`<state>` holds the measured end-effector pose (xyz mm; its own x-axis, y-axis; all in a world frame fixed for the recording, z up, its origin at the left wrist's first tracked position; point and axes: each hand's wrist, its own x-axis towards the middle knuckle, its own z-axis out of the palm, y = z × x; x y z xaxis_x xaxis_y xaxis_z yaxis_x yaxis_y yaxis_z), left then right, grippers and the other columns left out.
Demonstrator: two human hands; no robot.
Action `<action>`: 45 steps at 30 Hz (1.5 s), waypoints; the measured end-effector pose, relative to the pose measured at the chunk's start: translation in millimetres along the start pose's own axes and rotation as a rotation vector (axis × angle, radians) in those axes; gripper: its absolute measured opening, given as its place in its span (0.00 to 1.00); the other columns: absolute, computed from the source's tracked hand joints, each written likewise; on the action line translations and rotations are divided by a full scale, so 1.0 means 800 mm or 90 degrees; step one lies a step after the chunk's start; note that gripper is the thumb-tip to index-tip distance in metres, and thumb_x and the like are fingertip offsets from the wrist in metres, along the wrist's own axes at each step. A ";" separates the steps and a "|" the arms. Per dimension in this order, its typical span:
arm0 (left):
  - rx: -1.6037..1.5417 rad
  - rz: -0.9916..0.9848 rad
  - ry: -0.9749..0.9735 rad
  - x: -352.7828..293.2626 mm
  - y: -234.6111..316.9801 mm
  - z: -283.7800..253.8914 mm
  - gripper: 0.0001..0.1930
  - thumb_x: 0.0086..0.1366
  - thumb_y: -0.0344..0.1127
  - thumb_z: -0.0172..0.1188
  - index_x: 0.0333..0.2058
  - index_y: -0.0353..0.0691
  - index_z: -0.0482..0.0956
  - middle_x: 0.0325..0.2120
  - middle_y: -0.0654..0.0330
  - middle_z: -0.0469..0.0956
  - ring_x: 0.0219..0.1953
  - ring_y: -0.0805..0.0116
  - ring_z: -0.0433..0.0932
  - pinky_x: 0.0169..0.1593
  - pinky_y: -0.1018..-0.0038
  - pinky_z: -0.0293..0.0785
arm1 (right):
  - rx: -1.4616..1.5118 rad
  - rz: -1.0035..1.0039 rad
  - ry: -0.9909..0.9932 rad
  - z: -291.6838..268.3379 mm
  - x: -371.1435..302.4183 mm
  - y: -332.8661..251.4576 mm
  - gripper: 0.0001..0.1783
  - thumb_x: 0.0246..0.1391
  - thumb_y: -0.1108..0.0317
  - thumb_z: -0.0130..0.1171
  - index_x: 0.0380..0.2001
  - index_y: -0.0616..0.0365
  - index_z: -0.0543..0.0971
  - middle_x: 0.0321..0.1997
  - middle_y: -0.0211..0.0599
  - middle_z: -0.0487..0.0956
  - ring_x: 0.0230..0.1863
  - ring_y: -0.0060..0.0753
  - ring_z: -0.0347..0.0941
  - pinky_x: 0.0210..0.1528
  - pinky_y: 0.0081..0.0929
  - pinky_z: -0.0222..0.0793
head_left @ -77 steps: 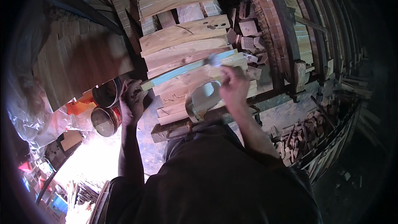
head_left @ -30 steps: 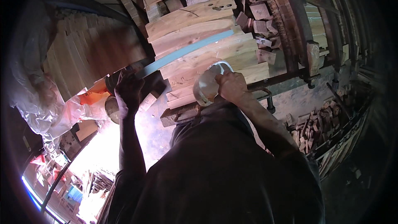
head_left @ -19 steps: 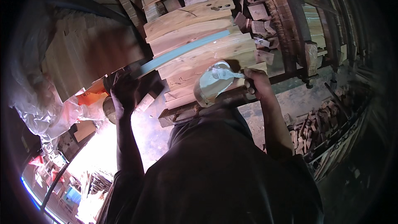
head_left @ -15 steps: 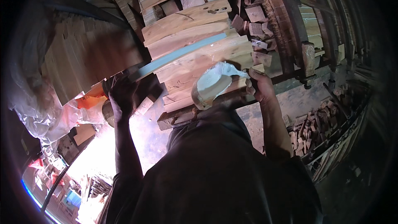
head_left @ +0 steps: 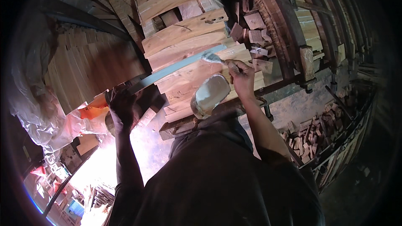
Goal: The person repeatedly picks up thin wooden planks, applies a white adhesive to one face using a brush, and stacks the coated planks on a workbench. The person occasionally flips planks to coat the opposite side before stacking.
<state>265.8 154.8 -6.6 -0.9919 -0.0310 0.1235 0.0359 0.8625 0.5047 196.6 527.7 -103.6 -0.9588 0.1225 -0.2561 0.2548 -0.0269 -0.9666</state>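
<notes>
My left hand [head_left: 122, 106] is closed around the near-left end of a long wooden strip [head_left: 176, 69] whose upper face looks pale bluish. The strip lies slantwise over a row of bare boards [head_left: 182, 81]. A brush [head_left: 212, 57] coated in white paste is pinched in my right hand [head_left: 243, 77], its bristles touching the strip near the far right end. Just below that hand, close to my body, sits an open tub [head_left: 211, 94] with white paste inside and smeared along its rim.
A stack of planks [head_left: 92, 62] stands at the left beside crumpled clear plastic [head_left: 39, 121]. Wood offcuts [head_left: 255, 27] lie behind the boards, and more fill a rack [head_left: 312, 136] at lower right. Dark clamp bars [head_left: 284, 25] run along the right.
My right hand has carried the brush up and left from the tub onto the strip. The left hand keeps its hold on the strip's end.
</notes>
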 end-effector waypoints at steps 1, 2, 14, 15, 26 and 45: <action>-0.067 -0.053 0.000 0.000 0.002 -0.001 0.09 0.54 0.24 0.67 0.33 0.33 0.78 0.37 0.56 0.77 0.42 0.60 0.76 0.46 0.71 0.74 | 0.027 0.072 -0.007 -0.003 -0.002 -0.008 0.09 0.62 0.71 0.59 0.40 0.61 0.85 0.19 0.21 0.71 0.16 0.12 0.60 0.17 0.17 0.54; -0.086 -0.073 0.008 -0.002 0.002 0.000 0.09 0.54 0.24 0.68 0.33 0.33 0.77 0.37 0.56 0.77 0.42 0.60 0.76 0.46 0.72 0.73 | 0.032 0.106 0.017 -0.007 0.003 -0.008 0.09 0.61 0.72 0.59 0.40 0.61 0.85 0.19 0.21 0.71 0.16 0.12 0.60 0.17 0.17 0.53; -0.133 -0.067 0.020 0.005 0.014 -0.001 0.11 0.52 0.22 0.70 0.35 0.32 0.79 0.35 0.56 0.75 0.41 0.61 0.74 0.47 0.71 0.70 | -0.501 -0.300 0.142 -0.005 0.031 0.012 0.12 0.51 0.78 0.60 0.39 0.54 0.85 0.32 0.45 0.83 0.32 0.48 0.80 0.33 0.40 0.74; -0.110 -0.047 0.026 0.004 0.017 -0.003 0.12 0.52 0.22 0.70 0.36 0.32 0.79 0.36 0.56 0.75 0.41 0.61 0.74 0.47 0.71 0.70 | -0.502 -0.367 0.092 0.019 0.007 -0.007 0.16 0.48 0.81 0.60 0.41 0.54 0.84 0.33 0.44 0.82 0.31 0.48 0.79 0.33 0.40 0.75; -0.160 -0.065 0.002 -0.003 0.013 -0.003 0.17 0.52 0.20 0.68 0.42 0.32 0.80 0.40 0.57 0.76 0.46 0.62 0.76 0.50 0.72 0.72 | 0.147 0.124 0.057 -0.010 0.029 0.038 0.11 0.53 0.78 0.61 0.41 0.61 0.85 0.22 0.26 0.76 0.16 0.17 0.62 0.17 0.19 0.55; -0.151 -0.121 0.055 -0.004 0.039 0.005 0.06 0.54 0.22 0.63 0.31 0.32 0.75 0.29 0.57 0.70 0.33 0.64 0.73 0.38 0.74 0.70 | 0.193 0.223 -0.024 -0.016 -0.004 0.037 0.14 0.56 0.76 0.60 0.47 0.63 0.83 0.25 0.30 0.77 0.16 0.20 0.65 0.18 0.20 0.59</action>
<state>269.5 183.6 5.6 -0.9697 -0.2323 0.0752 -0.1116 0.6955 0.7098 209.0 539.5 -131.3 -0.8267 0.0185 -0.5623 0.5216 -0.3491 -0.7785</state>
